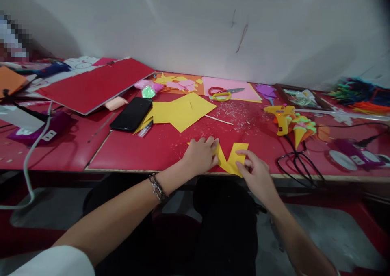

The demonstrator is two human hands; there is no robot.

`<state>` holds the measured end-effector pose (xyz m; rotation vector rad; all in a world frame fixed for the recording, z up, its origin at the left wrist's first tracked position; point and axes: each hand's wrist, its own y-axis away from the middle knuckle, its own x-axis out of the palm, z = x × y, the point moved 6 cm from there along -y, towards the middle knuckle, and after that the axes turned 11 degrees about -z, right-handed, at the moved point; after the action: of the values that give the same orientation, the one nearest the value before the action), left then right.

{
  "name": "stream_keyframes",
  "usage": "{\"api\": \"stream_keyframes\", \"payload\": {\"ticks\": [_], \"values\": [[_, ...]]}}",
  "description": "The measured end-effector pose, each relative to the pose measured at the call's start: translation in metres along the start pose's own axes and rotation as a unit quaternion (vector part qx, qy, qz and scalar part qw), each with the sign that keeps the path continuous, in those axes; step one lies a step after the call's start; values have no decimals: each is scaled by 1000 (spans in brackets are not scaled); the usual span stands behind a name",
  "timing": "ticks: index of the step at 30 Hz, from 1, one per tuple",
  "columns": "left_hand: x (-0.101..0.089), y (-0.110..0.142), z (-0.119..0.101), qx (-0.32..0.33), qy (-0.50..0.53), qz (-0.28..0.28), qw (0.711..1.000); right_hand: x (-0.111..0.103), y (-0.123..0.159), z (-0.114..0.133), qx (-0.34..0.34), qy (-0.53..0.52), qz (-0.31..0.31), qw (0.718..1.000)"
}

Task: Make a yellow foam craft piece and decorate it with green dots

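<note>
A yellow paper piece (232, 162) with a V-shaped notch lies at the front edge of the red table, between my two hands. My left hand (201, 156) is closed over its left part, fingers curled and pressed together on the sheet. My right hand (256, 172) grips the right part between thumb and fingers. Part of the paper is hidden under my left hand. Beyond it lies a larger cut yellow sheet (185, 111), with a thin white stick (219, 120) at its right edge.
A black phone (131, 114) and a clear-barrelled pen (145, 129) lie to the left. Scissors (222, 94) rest on pink paper (250, 92) at the back. A yellow glue gun (283, 117) with a looped black cable (297, 158) stands right. A red board (97, 83) fills the back left.
</note>
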<state>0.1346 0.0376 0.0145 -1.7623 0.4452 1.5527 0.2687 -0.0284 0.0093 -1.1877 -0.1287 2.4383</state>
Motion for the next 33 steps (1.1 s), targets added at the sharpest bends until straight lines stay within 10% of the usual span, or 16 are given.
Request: {"api": "stream_keyframes", "payload": {"ticks": [10,16,19,25,33], "values": [[3,1,0,-7,5,-4,1000,-30,10,-14,-11,36,-60,997],[-8,-10,22,-73,-4,-68,995,-22,-9,19,-50,-29,-46,997],[-24,-12,36,-102,116,-120,981,-5,-25,41,-59,-104,-21,993],[-18,-2,47,-112,469,-6,876,23,-46,69,-86,-169,2,982],[-8,-33,155,-300,438,-41,847,46,-33,39,-139,-28,12,990]]}}
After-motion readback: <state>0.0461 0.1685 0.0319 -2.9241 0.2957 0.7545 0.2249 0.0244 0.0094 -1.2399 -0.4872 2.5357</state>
